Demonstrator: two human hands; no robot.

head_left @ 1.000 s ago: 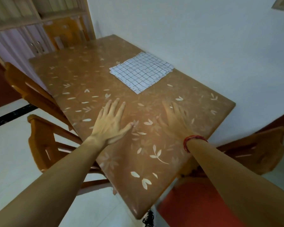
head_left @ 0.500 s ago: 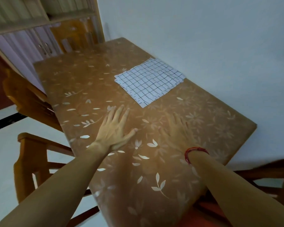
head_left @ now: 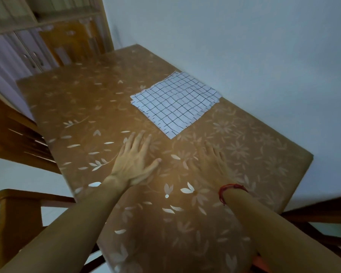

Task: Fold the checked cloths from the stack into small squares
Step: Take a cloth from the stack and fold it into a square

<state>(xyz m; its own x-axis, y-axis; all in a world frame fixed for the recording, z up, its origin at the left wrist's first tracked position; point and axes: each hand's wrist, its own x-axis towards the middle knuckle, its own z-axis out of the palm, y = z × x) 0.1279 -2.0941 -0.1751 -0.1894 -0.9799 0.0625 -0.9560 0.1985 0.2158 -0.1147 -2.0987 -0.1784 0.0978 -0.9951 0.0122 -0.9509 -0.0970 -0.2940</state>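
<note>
A flat stack of white cloths with a black check (head_left: 175, 102) lies on the brown table with a leaf pattern (head_left: 83, 107), close to the wall on the right. My left hand (head_left: 136, 162) rests palm down on the table, fingers spread, a short way in front of the stack's near corner. My right hand (head_left: 215, 164), with a red cord at the wrist, lies flat beside it, fingers apart, also short of the stack. Neither hand touches the cloths or holds anything.
A white wall (head_left: 244, 46) runs along the table's right side. Wooden chairs stand at the left (head_left: 12, 138) and near left (head_left: 18, 213), another at the right (head_left: 313, 213). A cupboard with shelves (head_left: 37, 36) stands beyond the table's far end.
The view has drawn nearer to the table and shifted, so the stack sits lower and closer. Both hands stay flat on the table in the same pose.
</note>
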